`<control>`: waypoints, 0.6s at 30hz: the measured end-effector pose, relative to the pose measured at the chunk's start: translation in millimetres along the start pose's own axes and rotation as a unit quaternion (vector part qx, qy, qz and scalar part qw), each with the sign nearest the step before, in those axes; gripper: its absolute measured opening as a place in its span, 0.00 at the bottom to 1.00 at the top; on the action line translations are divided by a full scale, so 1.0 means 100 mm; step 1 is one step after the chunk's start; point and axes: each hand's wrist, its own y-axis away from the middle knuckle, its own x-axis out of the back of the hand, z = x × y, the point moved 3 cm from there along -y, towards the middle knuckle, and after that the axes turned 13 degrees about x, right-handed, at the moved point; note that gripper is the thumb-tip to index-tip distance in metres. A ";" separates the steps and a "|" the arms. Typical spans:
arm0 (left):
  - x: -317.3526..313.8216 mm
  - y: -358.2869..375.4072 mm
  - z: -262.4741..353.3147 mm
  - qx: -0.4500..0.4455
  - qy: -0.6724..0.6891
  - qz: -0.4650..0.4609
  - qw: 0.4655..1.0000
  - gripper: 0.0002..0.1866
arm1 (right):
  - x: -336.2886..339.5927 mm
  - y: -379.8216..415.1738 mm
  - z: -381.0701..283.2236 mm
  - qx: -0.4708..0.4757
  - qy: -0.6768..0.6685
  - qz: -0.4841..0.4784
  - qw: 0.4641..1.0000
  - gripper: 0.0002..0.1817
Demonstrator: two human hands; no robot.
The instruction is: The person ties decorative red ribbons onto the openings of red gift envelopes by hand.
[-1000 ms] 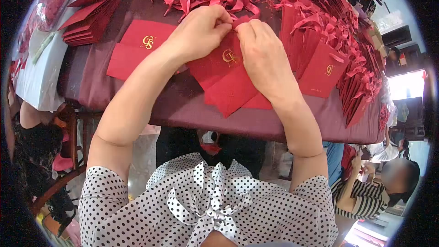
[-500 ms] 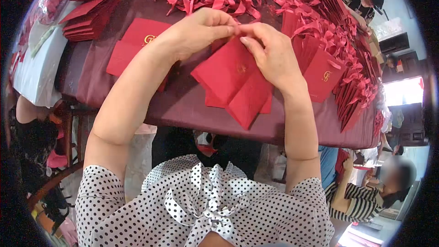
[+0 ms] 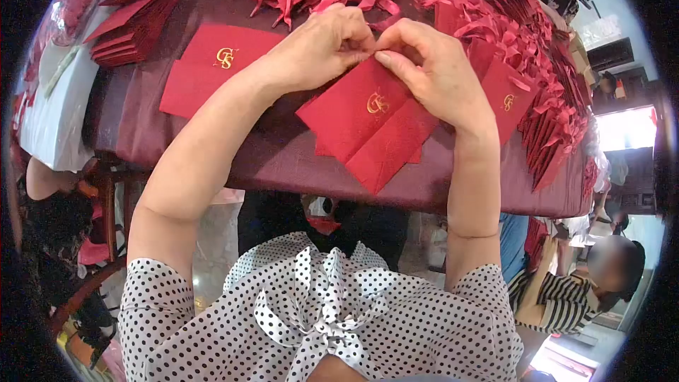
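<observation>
Wearer's clothing and arms, head camera view.

The blouse (image 3: 318,325) fills the lower centre of the frame: white fabric printed with small black polka dots at even spacing. A bow (image 3: 315,304) of the same dotted fabric is tied at the neckline, with two loops and hanging tails. The sleeves are short, ending at the upper arm in the lower left and lower right of the frame. Both forearms are bare below the sleeve hems. The left hand (image 3: 318,46) and right hand (image 3: 438,71), in the upper centre, are ungloved. Fingernails are short and unpainted.
</observation>
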 end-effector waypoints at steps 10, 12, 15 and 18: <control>0.67 -0.05 -0.22 -0.033 -0.344 0.108 0.932 0.03 | 0.02 0.06 0.20 -0.130 0.075 -0.033 0.988 0.16; 0.65 0.00 -0.33 0.038 -0.256 0.097 0.961 0.10 | 0.02 0.06 0.26 -0.093 0.000 0.006 0.996 0.15; 0.44 -0.01 -0.18 0.149 0.070 0.009 0.986 0.17 | -0.04 0.06 0.25 -0.081 0.015 0.011 0.997 0.13; 0.29 0.07 0.08 0.159 0.083 -0.125 0.976 0.14 | -0.01 0.05 0.29 -0.075 0.039 0.050 0.995 0.12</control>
